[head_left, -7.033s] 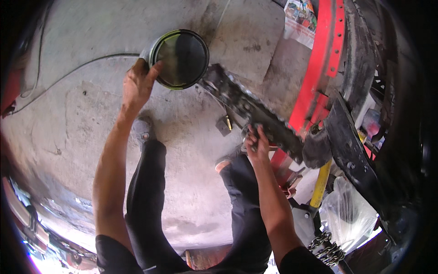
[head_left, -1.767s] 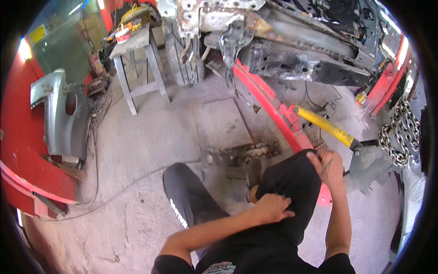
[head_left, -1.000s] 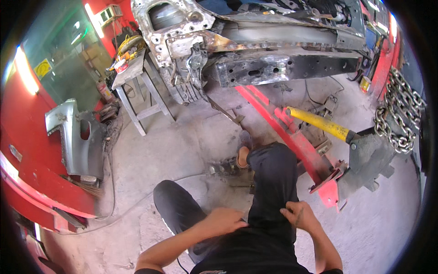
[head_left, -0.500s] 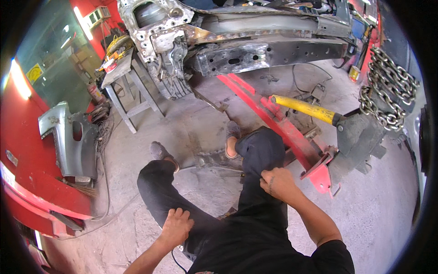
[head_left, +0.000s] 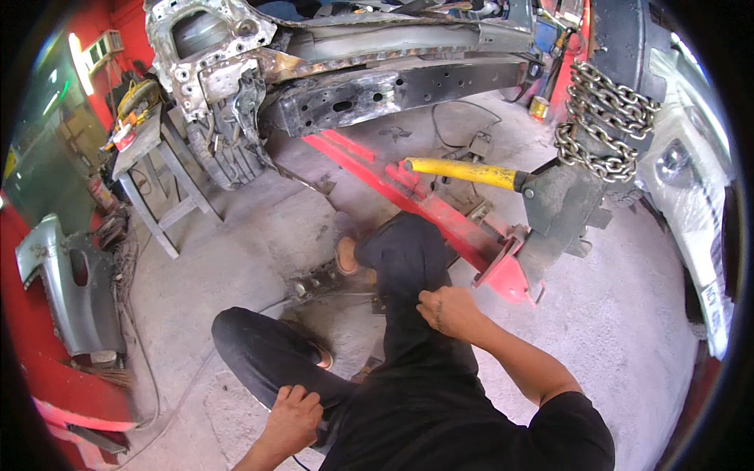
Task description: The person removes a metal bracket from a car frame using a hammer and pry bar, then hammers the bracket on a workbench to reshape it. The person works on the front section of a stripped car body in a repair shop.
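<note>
My left hand (head_left: 292, 418) rests on the left thigh, its fingers curled into the black trouser leg (head_left: 263, 357). My right hand (head_left: 449, 312) is closed on the cloth of the right trouser leg (head_left: 404, 259), above the knee. Neither hand shows a tool. Both knees are bent. The left foot is mostly hidden behind its leg, while the right shoe (head_left: 345, 228) stands flat on the concrete. Just past the right knee lies a red steel beam (head_left: 440, 216), with a yellow cylinder (head_left: 467, 173) angled over it.
A stripped car body (head_left: 338, 102) spans the far side. Coiled chains (head_left: 609, 122) hang on a dark post at right, beside a plastic-wrapped panel (head_left: 691, 184). A grey sawhorse table (head_left: 145, 149) and silver fender (head_left: 78, 282) stand left. Metal parts (head_left: 314, 282) and cables lie by the feet.
The view has turned right, bringing the wrapped panel into sight. My left foot has drawn back toward me and the body sits lower. Both hands stay on the trouser legs.
</note>
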Action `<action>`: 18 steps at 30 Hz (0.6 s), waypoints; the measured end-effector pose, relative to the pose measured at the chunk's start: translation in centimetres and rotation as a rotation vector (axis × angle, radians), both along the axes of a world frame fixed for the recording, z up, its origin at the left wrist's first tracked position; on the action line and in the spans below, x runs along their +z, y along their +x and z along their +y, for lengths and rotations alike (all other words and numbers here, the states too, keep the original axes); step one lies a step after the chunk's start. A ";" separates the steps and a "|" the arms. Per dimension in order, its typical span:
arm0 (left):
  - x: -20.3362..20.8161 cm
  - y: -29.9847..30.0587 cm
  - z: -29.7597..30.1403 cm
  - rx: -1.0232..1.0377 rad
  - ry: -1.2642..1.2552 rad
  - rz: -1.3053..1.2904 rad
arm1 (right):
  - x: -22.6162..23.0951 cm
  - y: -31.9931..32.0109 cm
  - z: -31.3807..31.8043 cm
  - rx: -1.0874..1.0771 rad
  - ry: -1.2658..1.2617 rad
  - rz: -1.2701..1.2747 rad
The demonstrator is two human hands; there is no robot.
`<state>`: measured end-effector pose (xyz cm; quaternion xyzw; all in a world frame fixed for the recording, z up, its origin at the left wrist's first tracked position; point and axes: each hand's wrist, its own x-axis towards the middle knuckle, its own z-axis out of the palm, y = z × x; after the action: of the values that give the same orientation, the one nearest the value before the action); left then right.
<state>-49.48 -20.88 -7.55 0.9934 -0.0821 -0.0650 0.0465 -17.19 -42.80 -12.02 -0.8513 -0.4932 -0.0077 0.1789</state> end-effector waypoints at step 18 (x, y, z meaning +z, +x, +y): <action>-2.3 2.9 4.4 -0.060 -0.079 -0.013 | 14.8 5.9 5.9 0.221 0.046 -0.127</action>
<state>-46.58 -16.51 -9.89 0.9883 -0.1145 -0.0568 0.0833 -11.29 -36.89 2.74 -0.7852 -0.5941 -0.0533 0.1666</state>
